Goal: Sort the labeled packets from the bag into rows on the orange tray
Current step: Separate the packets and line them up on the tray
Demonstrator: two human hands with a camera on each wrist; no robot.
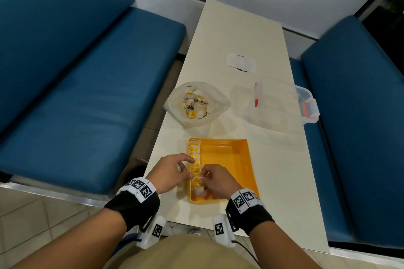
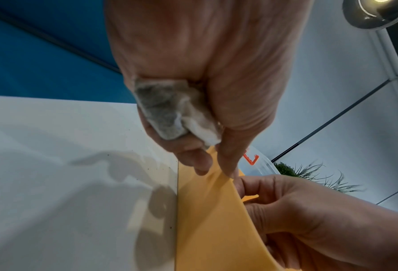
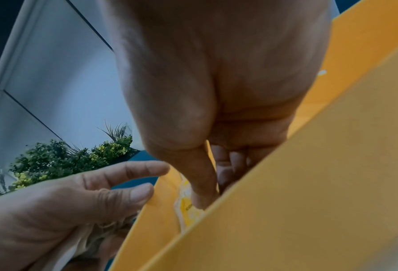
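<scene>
Both hands [image 1: 169,172] [image 1: 218,181] hold packets [image 2: 170,111] at orange tray [image 1: 229,159].

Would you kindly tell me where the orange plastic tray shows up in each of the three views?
Head: orange plastic tray lies lower centre on the pale table, both hands over its left side.
Left wrist: its outer wall fills the lower middle.
Right wrist: its walls cross the right half.
Shared landmark: the right hand at the tray's near left corner.
</scene>
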